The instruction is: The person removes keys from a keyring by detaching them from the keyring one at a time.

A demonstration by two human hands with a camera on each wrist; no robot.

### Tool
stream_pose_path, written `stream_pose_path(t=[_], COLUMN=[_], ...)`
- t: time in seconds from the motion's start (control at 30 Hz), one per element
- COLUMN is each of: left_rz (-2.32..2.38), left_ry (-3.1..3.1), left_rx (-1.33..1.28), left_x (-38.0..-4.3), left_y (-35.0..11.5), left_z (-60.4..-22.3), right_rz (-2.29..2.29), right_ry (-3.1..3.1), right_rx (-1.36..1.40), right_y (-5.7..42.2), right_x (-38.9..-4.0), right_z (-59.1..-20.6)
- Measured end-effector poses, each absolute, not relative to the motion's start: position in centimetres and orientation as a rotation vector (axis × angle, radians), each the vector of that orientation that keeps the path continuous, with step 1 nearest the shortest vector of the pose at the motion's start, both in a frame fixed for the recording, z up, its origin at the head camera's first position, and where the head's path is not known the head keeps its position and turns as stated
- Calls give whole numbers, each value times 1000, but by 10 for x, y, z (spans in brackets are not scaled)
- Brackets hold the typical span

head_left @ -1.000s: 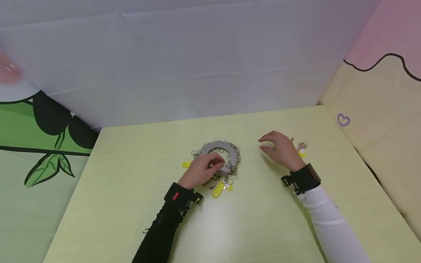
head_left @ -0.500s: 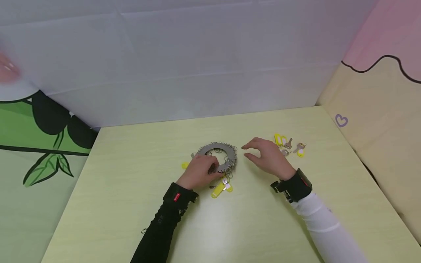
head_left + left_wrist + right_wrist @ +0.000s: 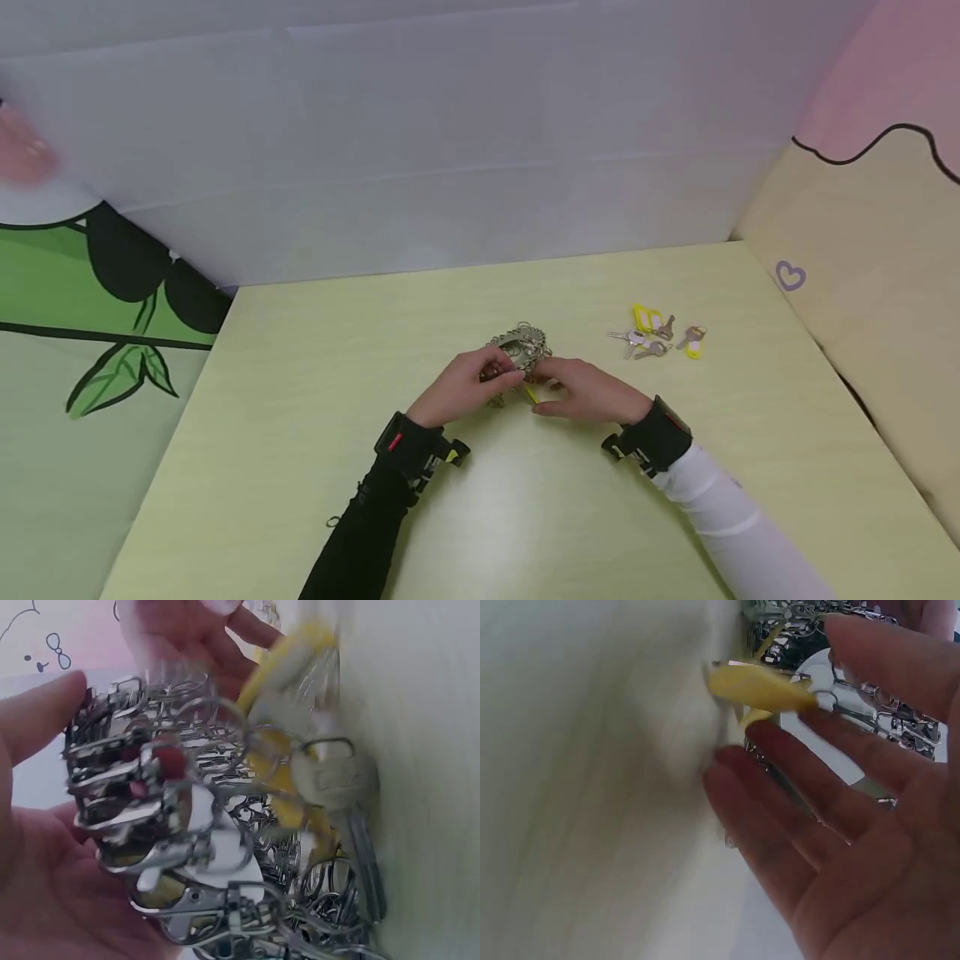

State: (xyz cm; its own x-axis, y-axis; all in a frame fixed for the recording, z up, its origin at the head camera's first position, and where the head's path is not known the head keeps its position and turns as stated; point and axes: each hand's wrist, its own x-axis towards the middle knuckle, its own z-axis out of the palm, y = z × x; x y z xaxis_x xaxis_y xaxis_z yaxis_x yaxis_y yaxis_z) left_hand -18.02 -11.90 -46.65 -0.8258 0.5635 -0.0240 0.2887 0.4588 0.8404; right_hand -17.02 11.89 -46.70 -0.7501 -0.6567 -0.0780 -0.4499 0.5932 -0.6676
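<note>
the left hand (image 3: 465, 387) grasps a tangled steel key-ring bundle (image 3: 519, 350); the right hand (image 3: 588, 392) pinches its glossy yellow plastic tag (image 3: 757, 686); loose keys (image 3: 660, 333) at three o'clock.

Head cam above, looking down; wrist cams close-up — all share key ring bunch (image 3: 519, 350)

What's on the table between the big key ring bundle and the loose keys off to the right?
Nothing: the head view shows bare table between the key ring bundle and the loose keys.
</note>
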Motion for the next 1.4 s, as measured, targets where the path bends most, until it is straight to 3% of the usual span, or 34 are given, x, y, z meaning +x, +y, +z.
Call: stream_pose_path(t=[0.63,0.9,1.13,1.4], left_rz=[1101,762,716,1033], left_ry=[2669,2877,2877,2825], left_rx=[628,813,1177,1108], left_x=[-187,-189,-179,-180], left_y=[-123,-119,-98,-95], left_z=[-480,-497,-493,-493], right_rz=[-1262,-1230,-1229,-1293], right_ry=[2464,2508,2527,2556], right_rx=[-740,-811,-866,-838], right_y=[138,135,131,133], right_x=[-180,-179,-177,-178], right_z=[-459,-460,-458,-458])
